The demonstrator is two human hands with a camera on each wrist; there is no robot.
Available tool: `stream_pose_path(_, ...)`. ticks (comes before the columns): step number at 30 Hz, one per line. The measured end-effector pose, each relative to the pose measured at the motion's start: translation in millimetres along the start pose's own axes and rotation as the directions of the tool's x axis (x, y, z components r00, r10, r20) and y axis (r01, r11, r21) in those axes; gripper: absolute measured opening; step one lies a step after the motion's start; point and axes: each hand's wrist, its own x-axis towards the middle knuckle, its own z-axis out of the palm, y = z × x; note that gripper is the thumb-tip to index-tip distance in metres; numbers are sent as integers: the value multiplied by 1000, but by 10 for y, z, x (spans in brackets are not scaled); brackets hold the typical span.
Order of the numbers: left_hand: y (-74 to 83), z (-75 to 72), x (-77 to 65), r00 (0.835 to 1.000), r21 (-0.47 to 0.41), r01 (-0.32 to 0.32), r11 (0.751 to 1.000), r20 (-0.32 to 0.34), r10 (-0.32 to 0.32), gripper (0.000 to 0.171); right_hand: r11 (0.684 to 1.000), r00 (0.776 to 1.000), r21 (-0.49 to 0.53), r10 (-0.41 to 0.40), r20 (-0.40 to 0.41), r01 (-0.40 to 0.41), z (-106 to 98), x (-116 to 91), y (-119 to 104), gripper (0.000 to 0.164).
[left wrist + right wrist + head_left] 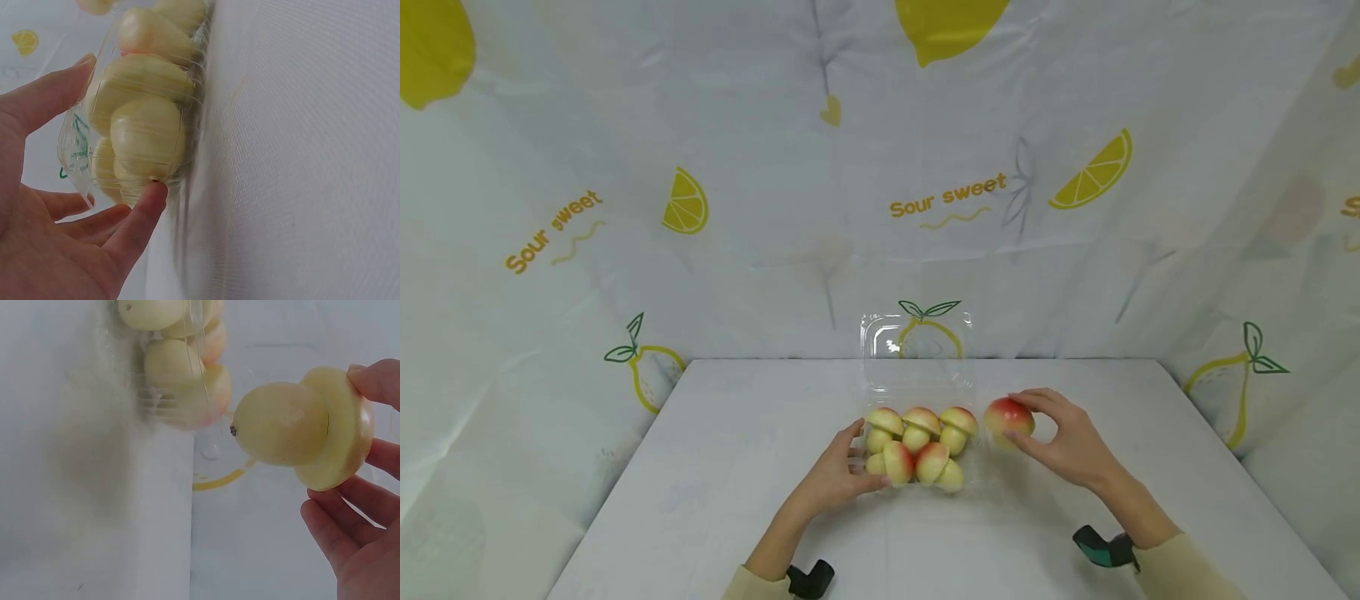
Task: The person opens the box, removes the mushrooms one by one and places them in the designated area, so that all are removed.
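On the table sits a clear plastic clamshell box (973, 467) with its lid (880, 375) standing up behind. Several mushrooms (921, 421) with yellow stems and red-and-yellow caps lie in it in two rows. My left hand (838, 475) holds the box's left side, thumb at the front and fingers along the side wall. To the right of the box, my right hand (1071, 437) pinches another mushroom (1009, 417) by its cap, thumb and fingers on opposite edges. In the right wrist view this mushroom's stem (269, 425) points toward the box, apart from it.
The white table (737, 433) reaches back to a light curtain (775, 208) printed with lemons and words. A dark wrist-worn device (811, 578) shows at my left wrist, and a dark-and-green one (1103, 547) at my right.
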Motion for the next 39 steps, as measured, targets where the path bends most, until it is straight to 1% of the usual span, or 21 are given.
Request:
stream_pose_path(5, 6, -11, -4, 1000, -1, -3, 1000, 1, 3, 103, 999, 999, -8, 34, -2, -34, -39, 2, 104, 46)
stream_pose_path(9, 7, -25, -2, 1000, -2, -3, 1000, 0, 3, 103, 994, 995, -29, 102, 18, -101, -51, -2, 164, 43)
stream_pose_path(15, 0, -36, 8, 1000, 2, -6, 1000, -4, 6, 103, 981, 981, -60, 187, 54, -184, -35, -28, 257, 42)
stream_pose_path(18, -5, -35, 9, 1000, -8, -7, 1000, -1, 7, 104, 967, 965, -55, 251, 81, -247, -24, -49, 316, 43)
stream_pose_path(22, -11, -24, 8, 1000, -14, -3, 1000, 5, 3, 104, 938, 930, -46, 348, 122, -345, -11, -81, 402, 45)
stream_pose_path(24, -11, -19, 9, 1000, -14, -2, 1000, 6, 2, 104, 926, 916, -39, 376, 138, -374, -7, -95, 442, 46)
stream_pose_path(29, -7, -14, 8, 1000, -14, -8, 1000, 8, 8, 103, 912, 899, -36, 408, 161, -407, 9, -124, 517, 48)
stream_pose_path(34, -10, -17, 2, 1000, -17, -3, 1000, 12, 3, 103, 893, 876, -31, 447, 180, -450, 21, -145, 556, 50)
stream_pose_path(37, -18, -16, 1, 1000, -19, -1, 1000, 12, 1, 103, 888, 871, -13, 454, 188, -460, 29, -151, 574, 50)
stream_pose_path(39, -25, -13, 2, 1000, -23, -1, 1000, 12, 2, 103, 888, 872, -10, 453, 187, -459, 35, -152, 589, 48)
